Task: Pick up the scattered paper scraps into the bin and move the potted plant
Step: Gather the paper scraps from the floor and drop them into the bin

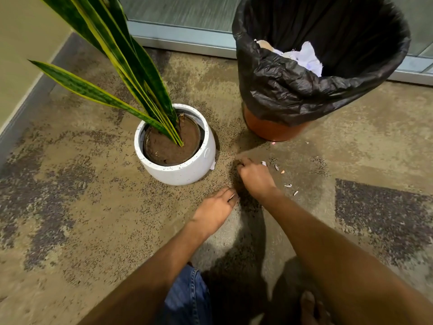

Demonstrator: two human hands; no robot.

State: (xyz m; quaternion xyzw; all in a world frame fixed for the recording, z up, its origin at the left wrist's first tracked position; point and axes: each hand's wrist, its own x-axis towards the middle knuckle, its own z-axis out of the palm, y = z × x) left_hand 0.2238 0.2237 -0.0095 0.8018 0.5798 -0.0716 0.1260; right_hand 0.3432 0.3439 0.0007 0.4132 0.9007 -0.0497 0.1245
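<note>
On the carpeted floor just before the bin (276, 127), I see tiny paper scraps (287, 185) scattered beside my right hand (254, 177), whose fingers curl down onto the carpet; whether that grip holds a scrap I cannot tell. My left hand (214, 211) rests nearly flat, holding nothing. The scraps look featherlight and need fingertip pinches. The potted plant (178, 148) stands left of the bin; I judge it heavy, best held with both hands around the white pot.

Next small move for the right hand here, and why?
Probably pinch the nearest scrap beside the right hand, fingers curled at the carpet, hold unclear. More small scraps lie to its right. The bin already holds paper, so dropping follows. Left hand rests flat.
</note>
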